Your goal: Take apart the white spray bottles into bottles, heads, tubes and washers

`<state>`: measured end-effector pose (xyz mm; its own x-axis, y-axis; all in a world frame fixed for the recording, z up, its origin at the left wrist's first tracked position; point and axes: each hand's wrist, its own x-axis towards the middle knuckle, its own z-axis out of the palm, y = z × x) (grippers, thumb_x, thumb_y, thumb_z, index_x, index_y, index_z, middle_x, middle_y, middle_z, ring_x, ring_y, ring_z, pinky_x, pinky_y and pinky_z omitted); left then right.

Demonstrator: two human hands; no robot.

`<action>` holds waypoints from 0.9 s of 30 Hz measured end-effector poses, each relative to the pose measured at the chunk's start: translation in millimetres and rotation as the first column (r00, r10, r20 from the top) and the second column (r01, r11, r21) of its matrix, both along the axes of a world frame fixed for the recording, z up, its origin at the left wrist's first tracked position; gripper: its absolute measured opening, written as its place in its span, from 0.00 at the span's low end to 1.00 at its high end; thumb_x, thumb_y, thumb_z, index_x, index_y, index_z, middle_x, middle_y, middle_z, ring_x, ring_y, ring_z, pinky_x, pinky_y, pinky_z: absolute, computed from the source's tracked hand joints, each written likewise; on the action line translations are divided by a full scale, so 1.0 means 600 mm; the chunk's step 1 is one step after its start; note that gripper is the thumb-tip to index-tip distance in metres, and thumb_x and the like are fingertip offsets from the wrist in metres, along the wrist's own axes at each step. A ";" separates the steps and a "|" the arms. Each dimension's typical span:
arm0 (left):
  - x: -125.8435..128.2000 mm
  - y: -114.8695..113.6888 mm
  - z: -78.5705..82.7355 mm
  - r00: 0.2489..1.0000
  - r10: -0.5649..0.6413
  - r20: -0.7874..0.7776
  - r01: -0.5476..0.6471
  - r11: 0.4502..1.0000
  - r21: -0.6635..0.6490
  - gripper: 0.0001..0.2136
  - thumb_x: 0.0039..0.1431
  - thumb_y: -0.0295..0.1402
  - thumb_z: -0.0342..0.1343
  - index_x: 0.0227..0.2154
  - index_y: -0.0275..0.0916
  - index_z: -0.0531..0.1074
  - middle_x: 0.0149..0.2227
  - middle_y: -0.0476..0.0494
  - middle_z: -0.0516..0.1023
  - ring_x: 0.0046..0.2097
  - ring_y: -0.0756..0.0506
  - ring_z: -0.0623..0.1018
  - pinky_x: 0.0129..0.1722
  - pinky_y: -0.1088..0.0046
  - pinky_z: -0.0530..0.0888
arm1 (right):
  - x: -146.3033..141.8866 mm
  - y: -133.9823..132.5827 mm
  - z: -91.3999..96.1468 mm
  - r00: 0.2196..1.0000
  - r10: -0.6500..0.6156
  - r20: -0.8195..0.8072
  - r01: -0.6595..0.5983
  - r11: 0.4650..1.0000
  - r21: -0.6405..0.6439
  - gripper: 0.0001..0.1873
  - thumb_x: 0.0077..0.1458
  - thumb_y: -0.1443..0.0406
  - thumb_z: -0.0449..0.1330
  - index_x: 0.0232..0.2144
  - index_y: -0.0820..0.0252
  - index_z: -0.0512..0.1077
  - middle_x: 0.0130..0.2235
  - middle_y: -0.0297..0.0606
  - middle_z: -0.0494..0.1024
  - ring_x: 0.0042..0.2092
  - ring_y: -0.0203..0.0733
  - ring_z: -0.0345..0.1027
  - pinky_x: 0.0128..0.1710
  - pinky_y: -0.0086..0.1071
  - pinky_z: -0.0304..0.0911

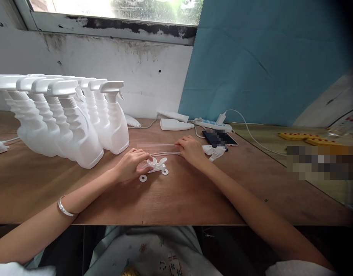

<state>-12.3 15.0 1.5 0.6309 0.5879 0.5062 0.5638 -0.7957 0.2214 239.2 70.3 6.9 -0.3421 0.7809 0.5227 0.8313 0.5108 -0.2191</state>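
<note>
The brown wooden surface (193, 199) carries everything in front of you. At its left stands a tight row of white plastic spray bottles with trigger tops (64, 122), already capped and well apart from your hands.

Your left hand (130, 165) rests on the surface near the closest bottle. Its fingers are curled down and grasp the round collar of a loose white plastic trigger head (157, 165), which lies on its side in the middle of the surface. Your right hand (190, 150) is just beyond it, fingers pinched on the far end of a thin clear plastic tube (165, 153) that runs back toward the trigger head.

By the look of it, you are at the step of joining tube to head. The next move calls for a steady left grip and a straight push along the tube's own line.

Two small white ring washers (142, 178) lie beside the head, untouched.
</note>
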 end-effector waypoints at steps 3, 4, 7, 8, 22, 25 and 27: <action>0.001 0.001 -0.002 1.000 -0.002 0.002 0.002 1.000 -0.020 0.08 0.57 0.37 0.52 0.36 0.39 0.67 0.37 0.49 0.76 0.39 0.47 0.74 0.41 0.69 0.63 | -0.010 -0.003 0.001 0.979 0.060 -0.194 -0.066 0.997 -0.027 0.08 0.56 0.63 0.53 0.32 0.62 0.70 0.32 0.41 0.77 0.33 0.42 0.70 0.33 0.37 0.65; 0.002 0.001 -0.002 1.000 0.009 0.009 -0.009 0.999 -0.034 0.08 0.56 0.37 0.52 0.36 0.39 0.67 0.37 0.49 0.76 0.39 0.47 0.74 0.41 0.69 0.63 | -0.018 -0.008 0.001 0.961 0.097 -0.259 -0.111 0.993 -0.040 0.09 0.56 0.61 0.53 0.33 0.61 0.69 0.32 0.39 0.77 0.31 0.40 0.71 0.32 0.35 0.66; 0.004 0.001 -0.005 0.998 0.052 0.045 -0.049 0.997 -0.067 0.10 0.54 0.37 0.55 0.36 0.38 0.65 0.37 0.48 0.76 0.39 0.46 0.74 0.41 0.69 0.64 | -0.049 -0.034 0.002 0.771 0.234 -0.593 -0.371 0.921 -0.118 0.11 0.54 0.57 0.55 0.32 0.60 0.67 0.31 0.37 0.78 0.31 0.38 0.72 0.31 0.33 0.69; 0.005 0.001 -0.005 0.997 0.061 0.054 -0.057 0.996 -0.071 0.11 0.53 0.37 0.55 0.36 0.38 0.65 0.37 0.48 0.76 0.39 0.46 0.74 0.41 0.69 0.65 | -0.059 -0.044 0.003 0.658 0.239 -0.714 -0.465 0.875 -0.135 0.12 0.52 0.57 0.57 0.31 0.60 0.67 0.30 0.36 0.78 0.30 0.37 0.72 0.32 0.34 0.70; 0.006 0.003 -0.008 0.997 0.055 0.063 -0.050 0.996 -0.077 0.10 0.53 0.38 0.56 0.34 0.39 0.66 0.37 0.49 0.76 0.39 0.47 0.74 0.41 0.70 0.64 | -0.097 -0.080 0.010 0.374 0.212 -0.903 -0.543 0.839 -0.028 0.11 0.49 0.59 0.61 0.31 0.59 0.67 0.29 0.34 0.76 0.31 0.36 0.72 0.34 0.34 0.70; 0.006 0.000 -0.005 0.998 0.042 0.049 -0.039 0.996 -0.076 0.10 0.53 0.38 0.55 0.35 0.39 0.66 0.37 0.49 0.76 0.40 0.47 0.74 0.42 0.70 0.63 | -0.100 -0.083 0.005 0.417 0.220 -0.882 -0.526 0.850 -0.036 0.10 0.50 0.58 0.60 0.32 0.58 0.67 0.29 0.34 0.75 0.31 0.36 0.71 0.35 0.34 0.70; 0.006 -0.001 -0.004 0.998 0.041 0.040 -0.038 0.997 -0.074 0.10 0.54 0.38 0.55 0.35 0.39 0.67 0.37 0.49 0.76 0.40 0.47 0.74 0.42 0.70 0.63 | -0.100 -0.084 0.003 0.433 0.223 -0.873 -0.517 0.855 -0.037 0.11 0.50 0.58 0.60 0.32 0.58 0.67 0.29 0.34 0.75 0.31 0.36 0.71 0.35 0.34 0.70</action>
